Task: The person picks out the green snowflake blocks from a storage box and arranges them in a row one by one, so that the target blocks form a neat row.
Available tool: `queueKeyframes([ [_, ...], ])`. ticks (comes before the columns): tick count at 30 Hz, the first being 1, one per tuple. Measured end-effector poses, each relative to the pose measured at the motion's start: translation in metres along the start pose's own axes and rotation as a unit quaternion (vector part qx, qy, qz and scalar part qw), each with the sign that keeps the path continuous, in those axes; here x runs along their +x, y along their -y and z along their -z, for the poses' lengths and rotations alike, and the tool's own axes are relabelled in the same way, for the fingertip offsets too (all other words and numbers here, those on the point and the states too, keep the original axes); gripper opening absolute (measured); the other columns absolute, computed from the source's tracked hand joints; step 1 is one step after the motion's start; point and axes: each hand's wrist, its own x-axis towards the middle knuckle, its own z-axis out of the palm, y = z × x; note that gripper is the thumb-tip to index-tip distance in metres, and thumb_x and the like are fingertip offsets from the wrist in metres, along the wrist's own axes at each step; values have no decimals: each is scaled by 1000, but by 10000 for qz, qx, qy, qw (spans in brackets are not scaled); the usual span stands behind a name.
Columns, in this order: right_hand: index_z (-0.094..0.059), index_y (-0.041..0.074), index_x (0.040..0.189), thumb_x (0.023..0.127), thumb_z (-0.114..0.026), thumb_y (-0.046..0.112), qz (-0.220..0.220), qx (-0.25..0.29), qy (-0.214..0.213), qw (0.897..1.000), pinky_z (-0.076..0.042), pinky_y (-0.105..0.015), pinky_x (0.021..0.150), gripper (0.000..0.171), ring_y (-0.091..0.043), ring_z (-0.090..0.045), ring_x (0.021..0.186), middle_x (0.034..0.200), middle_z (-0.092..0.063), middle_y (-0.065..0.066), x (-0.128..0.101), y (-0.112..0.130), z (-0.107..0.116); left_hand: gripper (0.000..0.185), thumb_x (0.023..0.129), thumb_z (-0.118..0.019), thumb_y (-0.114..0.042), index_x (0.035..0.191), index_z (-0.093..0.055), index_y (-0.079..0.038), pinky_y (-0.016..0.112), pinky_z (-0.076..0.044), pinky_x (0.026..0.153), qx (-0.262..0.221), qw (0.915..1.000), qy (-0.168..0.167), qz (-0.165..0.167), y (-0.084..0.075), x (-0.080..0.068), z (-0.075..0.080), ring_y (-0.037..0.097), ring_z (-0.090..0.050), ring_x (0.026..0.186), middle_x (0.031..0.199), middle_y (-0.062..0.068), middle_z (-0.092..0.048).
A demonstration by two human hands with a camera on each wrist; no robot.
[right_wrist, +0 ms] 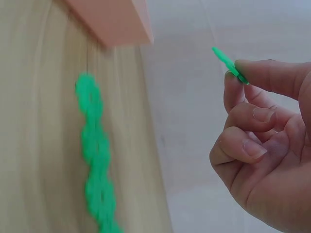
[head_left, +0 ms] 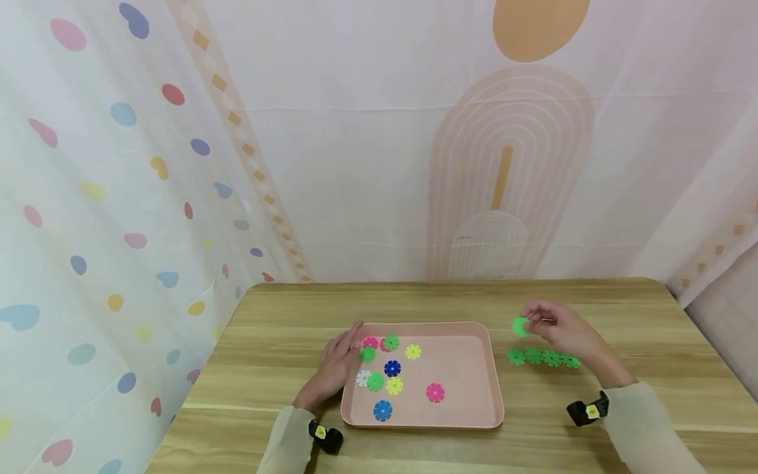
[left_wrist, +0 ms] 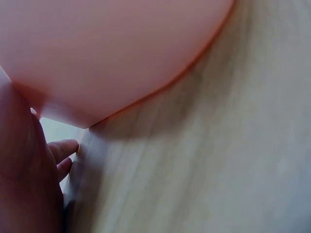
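A pink tray (head_left: pixel 468 395) sits mid-table with several coloured snowflake discs in its left half. My left hand (head_left: pixel 337 368) rests flat against the tray's left rim (left_wrist: pixel 146 97), fingers straight, holding nothing. My right hand (head_left: pixel 559 329) is raised to the right of the tray and pinches a green disc (head_left: pixel 520 326) between thumb and forefinger; the right wrist view shows that green disc (right_wrist: pixel 228 63) edge-on. Below the hand, a row of joined green discs (head_left: pixel 541 357) lies on the table, blurred green discs (right_wrist: pixel 95 155) in the right wrist view.
The wooden table (head_left: pixel 622 408) ends at a patterned curtain backdrop (head_left: pixel 414 164) behind and on the left. Inside the tray lie pink, yellow, blue, white and green discs (head_left: pixel 392 368). A tray corner (right_wrist: pixel 121 24) shows in the right wrist view.
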Motion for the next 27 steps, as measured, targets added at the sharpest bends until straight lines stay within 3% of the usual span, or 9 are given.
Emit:
queueKeyframes([
  [12,-55,2,111,94,-57,23,-181,-433,-647,9968,-48,-28,59,27,-8,-55,77,95,-58,-9,-39,-37,37,48,99,-29,-48,146,-18,-44,66,-7,105,-132,9997,59,179,2,1,-1,28,-6,140,154,0,-18],
  [18,-53,0,111,93,-59,25,-455,-367,-862,9946,-44,-28,56,31,-5,-52,74,92,-58,1,-57,-58,57,48,99,-30,-48,145,-18,-46,67,-8,104,-307,9991,80,297,0,1,-4,26,-7,140,154,-2,-16],
  [27,-51,-4,111,95,-54,27,-931,-426,-1063,9890,-46,-24,59,35,2,-52,76,86,-57,17,-80,-96,85,48,99,-30,-47,146,-18,-45,67,-10,104,-184,9994,89,275,-2,1,-4,25,-8,139,154,-2,-17],
])
